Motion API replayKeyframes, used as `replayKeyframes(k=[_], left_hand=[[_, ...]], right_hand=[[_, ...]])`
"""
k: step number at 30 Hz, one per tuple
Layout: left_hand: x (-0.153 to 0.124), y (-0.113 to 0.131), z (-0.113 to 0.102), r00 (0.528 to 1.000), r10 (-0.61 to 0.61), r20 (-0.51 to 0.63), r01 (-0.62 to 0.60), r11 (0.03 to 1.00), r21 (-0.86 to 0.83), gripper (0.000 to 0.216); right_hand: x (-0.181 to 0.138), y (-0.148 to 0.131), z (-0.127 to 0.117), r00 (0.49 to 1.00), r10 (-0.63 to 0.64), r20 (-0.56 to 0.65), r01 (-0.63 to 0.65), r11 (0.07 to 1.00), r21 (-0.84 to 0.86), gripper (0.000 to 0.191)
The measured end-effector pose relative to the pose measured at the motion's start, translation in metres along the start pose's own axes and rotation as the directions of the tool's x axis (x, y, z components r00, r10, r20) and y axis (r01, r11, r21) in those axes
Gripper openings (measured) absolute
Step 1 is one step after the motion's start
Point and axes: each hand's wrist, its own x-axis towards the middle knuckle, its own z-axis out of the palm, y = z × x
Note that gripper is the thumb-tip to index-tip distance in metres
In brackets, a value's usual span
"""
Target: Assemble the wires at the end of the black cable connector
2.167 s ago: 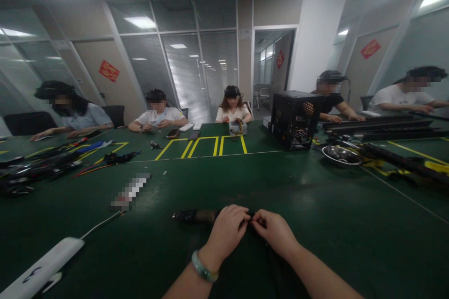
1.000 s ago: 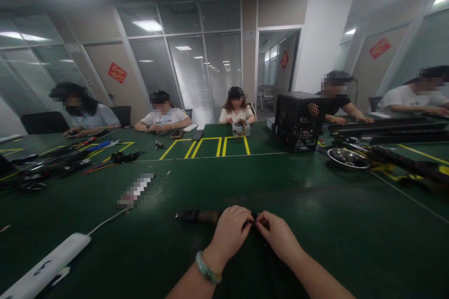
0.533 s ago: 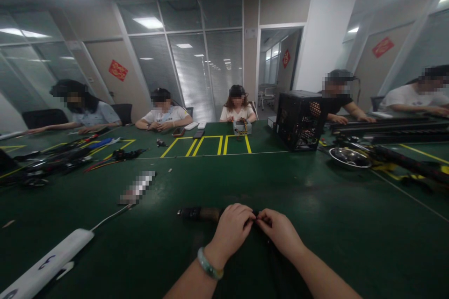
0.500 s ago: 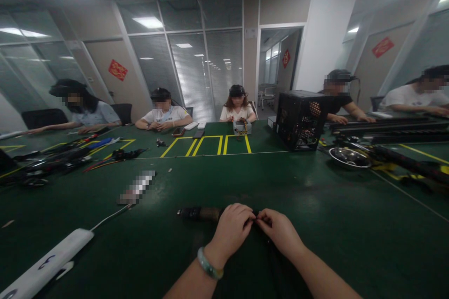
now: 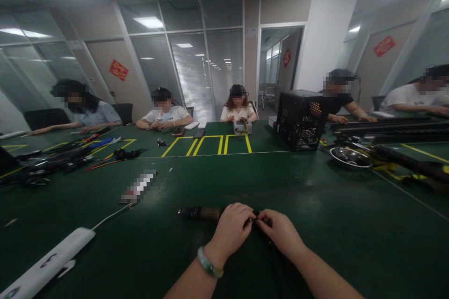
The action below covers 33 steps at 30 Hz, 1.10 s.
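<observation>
A dark, long cylindrical tool [image 5: 209, 214] with a brownish body and a shiny metal tip at its left end lies across the green table in front of me. My left hand [image 5: 233, 230] is closed over its right part, the thumb and fingers bent together. Close beside it, my right hand [image 5: 280, 230] pinches something small and dark at the tool's right end. The fingertips of both hands almost meet, and they hide what is between them. A dark cord-like shape runs down below my right hand, hard to make out.
A white power strip [image 5: 49, 264] lies at the left, its cord leading to a blurred-out device [image 5: 138, 188]. Farther off are cables and tools [image 5: 56, 156], a black computer case [image 5: 300, 120] and a metal bowl [image 5: 351, 158]. Several people sit around the table.
Nearly nothing differs. My two hands stay closed at the same place on the tool, and the view has shifted very slightly.
</observation>
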Motion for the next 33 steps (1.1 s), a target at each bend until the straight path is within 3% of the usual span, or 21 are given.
replayKeyframes(k=[33], left_hand=[[-0.0029, -0.0037, 0.0016, 1.0, -0.021, -0.006, 0.021, 1.0, 0.013, 0.018]], right_hand=[[0.0006, -0.0023, -0.0022, 1.0, 0.018, 0.02, -0.018, 1.0, -0.024, 0.014]])
